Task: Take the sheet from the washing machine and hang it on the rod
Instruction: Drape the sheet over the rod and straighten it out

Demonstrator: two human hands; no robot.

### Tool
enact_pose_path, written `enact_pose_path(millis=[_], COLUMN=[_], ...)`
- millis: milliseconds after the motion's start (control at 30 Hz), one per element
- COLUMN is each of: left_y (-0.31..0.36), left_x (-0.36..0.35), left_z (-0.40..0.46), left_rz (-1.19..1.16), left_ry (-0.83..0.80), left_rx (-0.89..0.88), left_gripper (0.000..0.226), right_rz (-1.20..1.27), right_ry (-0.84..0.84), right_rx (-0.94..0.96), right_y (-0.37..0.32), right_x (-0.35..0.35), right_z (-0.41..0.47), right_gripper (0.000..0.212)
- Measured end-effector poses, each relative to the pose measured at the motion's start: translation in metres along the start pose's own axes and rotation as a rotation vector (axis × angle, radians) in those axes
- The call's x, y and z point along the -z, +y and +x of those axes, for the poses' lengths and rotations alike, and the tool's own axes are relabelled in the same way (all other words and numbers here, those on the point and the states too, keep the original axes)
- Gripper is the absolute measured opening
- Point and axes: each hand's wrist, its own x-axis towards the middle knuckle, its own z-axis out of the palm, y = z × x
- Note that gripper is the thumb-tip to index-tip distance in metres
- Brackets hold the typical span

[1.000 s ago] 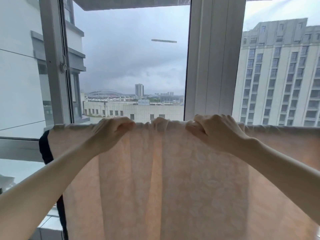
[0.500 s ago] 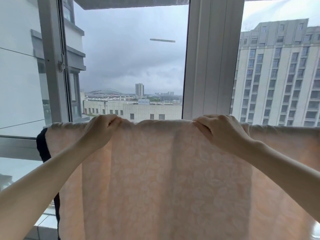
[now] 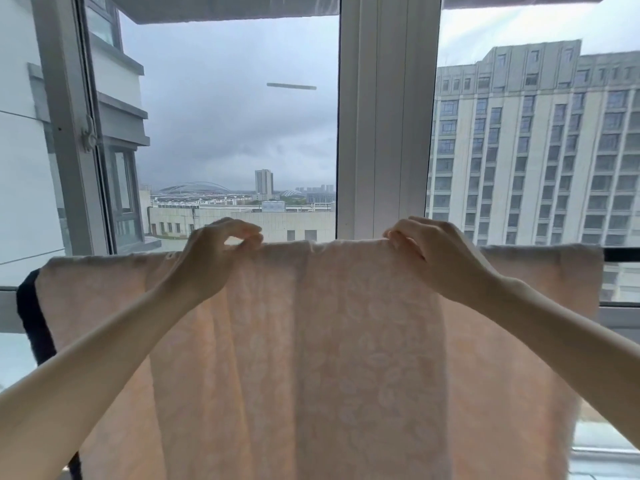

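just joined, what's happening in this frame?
A person is hanging a pale peach patterned sheet over a dark rod in front of a window. The sheet is already draped over the rod and hangs down. The left hand and right hand each pinch its top fold, apart from each other, apparently spreading it flat along the rod. A dark cloth hangs at the sheet's left edge. The washing machine isn't in view.

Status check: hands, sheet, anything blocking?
Left hand and right hand both pinch the top edge. Sheet draped over the rod, hanging flat. Dark cloth beside its left edge; nothing blocking.
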Motion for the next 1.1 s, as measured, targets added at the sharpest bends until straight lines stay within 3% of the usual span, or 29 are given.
enact_pose_path(millis=[67,200,433,600,700,933,1100], left_y=[-0.010,-0.018,0.036,0.071,0.069,0.060,0.056], left_x=[0.005,0.008,-0.020,-0.041,-0.040,-0.044,-0.041], left_z=[0.005,-0.004,-0.009,-0.006,0.001,0.007,0.012], left_rz=[0.170,0.279,0.168,0.054,-0.010,-0.043,-0.005], left_ry=[0.083,-0.074,-0.110,-0.113,-0.052,-0.020,0.057], left_rx=[0.124,0.363,0.130,-0.111,-0.086,-0.022,0.033], left_gripper=[0.049,0.077,0.060,0.021,0.004,0.009,0.012], right_rz=[-0.021,-0.028,0.057,0.093,0.164,0.050,-0.092], right_ry=[0.000,-0.033,-0.040,0.021,0.017,0.048,0.079], right_rx=[-0.037,-0.100,-0.065,-0.066,-0.043,-0.066,-0.271], right_y=[0.013,0.027,0.032,0.037,0.037,0.037,0.068], right_x=[0.007,0.012,0.019,0.023,0.024,0.019,0.039], right_z=[-0.009,-0.021,-0.030,-0.036,-0.033,-0.027,-0.040], right_gripper=[0.024,0.027,0.029,0.027,0.020,0.007,0.007])
